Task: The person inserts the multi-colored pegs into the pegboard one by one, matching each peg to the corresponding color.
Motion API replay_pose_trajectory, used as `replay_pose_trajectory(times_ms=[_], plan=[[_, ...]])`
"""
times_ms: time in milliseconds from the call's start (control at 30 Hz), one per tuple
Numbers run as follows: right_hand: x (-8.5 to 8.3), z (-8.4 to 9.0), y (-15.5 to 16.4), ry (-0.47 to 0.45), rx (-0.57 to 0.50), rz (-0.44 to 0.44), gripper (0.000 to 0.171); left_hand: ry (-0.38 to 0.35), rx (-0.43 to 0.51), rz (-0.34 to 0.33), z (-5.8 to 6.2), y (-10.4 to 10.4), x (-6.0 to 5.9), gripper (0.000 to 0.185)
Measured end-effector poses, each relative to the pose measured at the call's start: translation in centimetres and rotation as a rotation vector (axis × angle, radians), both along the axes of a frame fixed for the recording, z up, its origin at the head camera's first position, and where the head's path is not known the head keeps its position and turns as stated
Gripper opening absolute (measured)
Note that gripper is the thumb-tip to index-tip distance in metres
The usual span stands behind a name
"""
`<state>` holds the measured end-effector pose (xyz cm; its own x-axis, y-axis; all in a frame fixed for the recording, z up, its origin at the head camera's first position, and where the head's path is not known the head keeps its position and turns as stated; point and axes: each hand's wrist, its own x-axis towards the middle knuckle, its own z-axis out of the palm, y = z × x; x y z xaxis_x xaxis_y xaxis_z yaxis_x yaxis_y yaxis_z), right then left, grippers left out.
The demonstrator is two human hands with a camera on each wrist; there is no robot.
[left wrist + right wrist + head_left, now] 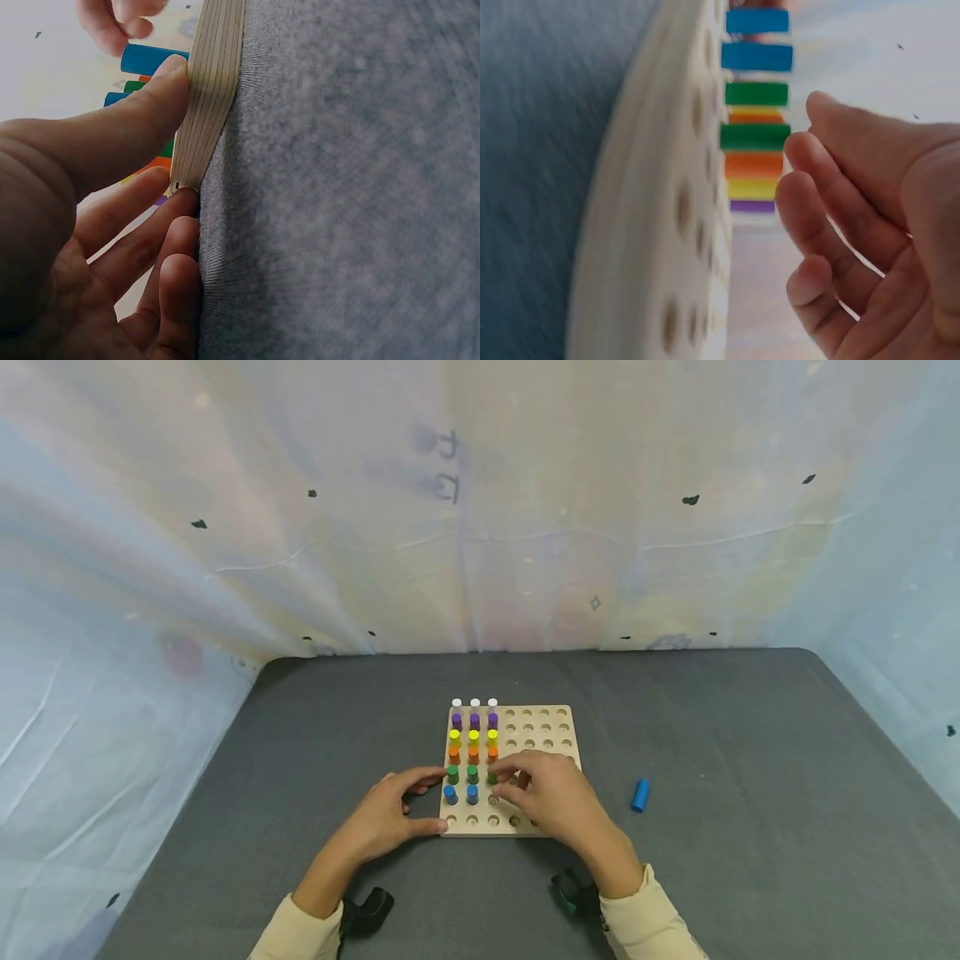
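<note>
A light wooden pegboard [555,777] lies on the grey table with upright coloured pegs in its left columns. White, purple, yellow, orange and green rows have three pegs each; the blue row has two. My left hand [390,818] rests on the board's left edge, thumb at the near corner and fingertips further back, as the left wrist view also shows. Over the board, my right hand [555,797] is beside the third green peg [755,137]. Its index fingertip is right at that peg's top, while the thumb stands apart from it.
A loose blue peg [640,795] lies on the table right of the board. Bare holes [546,727] fill the board's right side and its near row. Behind the table [360,693] hangs a pale patterned cloth [525,527], which also runs along both sides.
</note>
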<state>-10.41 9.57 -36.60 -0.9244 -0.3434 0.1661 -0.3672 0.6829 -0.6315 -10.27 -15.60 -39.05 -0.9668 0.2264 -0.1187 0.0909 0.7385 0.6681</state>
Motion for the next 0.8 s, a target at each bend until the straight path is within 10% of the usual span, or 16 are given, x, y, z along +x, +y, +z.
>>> replay_pose_trajectory(times_ms=[433,800], plan=[[-0.2,1.1,6.1,0.016,0.033,0.064,0.022,-0.005,0.012,0.021,-0.2,0.0,0.0,0.067],[-0.9,1.1,14.8,-0.105,0.085,-0.065,0.031,-0.010,0.013,0.030,-0.4,0.0,-0.1,0.067]])
